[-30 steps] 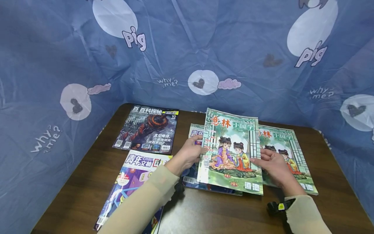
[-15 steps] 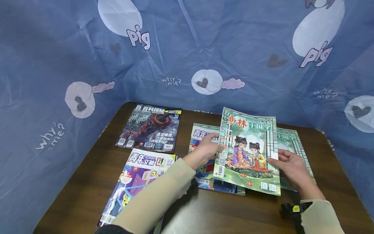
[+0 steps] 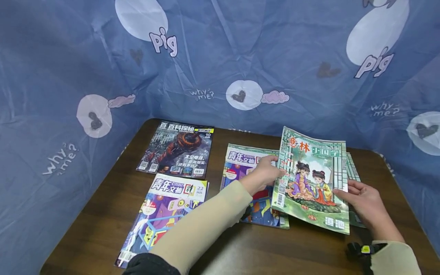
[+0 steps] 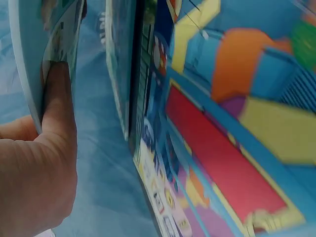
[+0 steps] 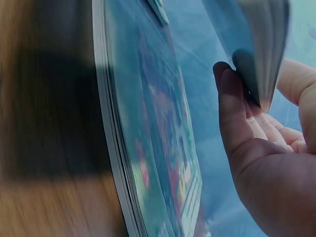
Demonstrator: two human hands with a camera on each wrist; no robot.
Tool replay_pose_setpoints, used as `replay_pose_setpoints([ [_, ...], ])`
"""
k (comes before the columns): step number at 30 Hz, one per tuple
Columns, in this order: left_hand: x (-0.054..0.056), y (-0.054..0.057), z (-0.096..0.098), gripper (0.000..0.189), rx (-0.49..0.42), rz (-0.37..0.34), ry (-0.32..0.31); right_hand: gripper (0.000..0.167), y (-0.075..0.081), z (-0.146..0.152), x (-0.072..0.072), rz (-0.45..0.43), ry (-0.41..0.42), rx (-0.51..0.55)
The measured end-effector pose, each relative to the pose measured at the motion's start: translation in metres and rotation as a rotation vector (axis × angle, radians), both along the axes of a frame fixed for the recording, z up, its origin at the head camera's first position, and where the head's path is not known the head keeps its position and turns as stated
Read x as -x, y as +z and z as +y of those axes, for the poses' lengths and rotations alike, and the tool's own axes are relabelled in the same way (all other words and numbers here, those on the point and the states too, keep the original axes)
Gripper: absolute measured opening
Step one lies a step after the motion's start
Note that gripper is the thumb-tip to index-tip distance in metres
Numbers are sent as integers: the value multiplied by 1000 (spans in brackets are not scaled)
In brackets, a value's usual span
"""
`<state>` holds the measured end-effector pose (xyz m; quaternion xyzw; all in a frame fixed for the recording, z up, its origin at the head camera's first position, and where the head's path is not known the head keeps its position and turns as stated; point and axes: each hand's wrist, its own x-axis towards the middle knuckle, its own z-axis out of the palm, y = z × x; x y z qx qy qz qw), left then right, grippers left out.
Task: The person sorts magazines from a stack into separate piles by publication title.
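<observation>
A green magazine [image 3: 311, 183] with two cartoon children on its cover is held between both hands, raised over another green magazine [image 3: 354, 168] that it mostly covers. My left hand [image 3: 262, 175] pinches its left edge, with thumb and fingers on opposite faces in the left wrist view. The right hand [image 3: 368, 202] grips the right edge; in the right wrist view its fingers [image 5: 232, 103] lie against the page block. Beneath my left forearm lies a purple-and-blue magazine [image 3: 237, 158], with a green magazine's edge showing under it.
A dark magazine [image 3: 178, 149] with a red machine on its cover lies at the back left of the brown table [image 3: 93, 206]. In front of it is another purple magazine [image 3: 161, 206], partly hidden by my left sleeve. A blue printed cloth [image 3: 192, 57] hangs behind the table.
Both hands have carried the held green magazine to the right, from beside the purple-and-blue magazine to over the right-hand green one. More of the purple-and-blue cover now shows.
</observation>
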<state>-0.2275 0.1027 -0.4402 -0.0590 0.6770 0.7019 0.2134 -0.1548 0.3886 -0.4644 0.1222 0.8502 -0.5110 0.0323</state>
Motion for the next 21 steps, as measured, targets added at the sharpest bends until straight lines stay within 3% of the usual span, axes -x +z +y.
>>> replay_pose_setpoints([
  [5, -1, -2, 19, 54, 54, 5, -5, 88, 1, 14, -4, -21, -66, 15],
  [11, -2, -8, 30, 54, 154, 23, -57, 78, -1, 25, -8, -30, -111, 35],
  [16, -2, -9, 40, 53, 155, -4, -62, 74, 0, 32, -10, -20, -137, 26],
  [21, -2, -12, 52, 50, 182, 13, -53, 71, 1, 39, -9, -11, -160, 40],
])
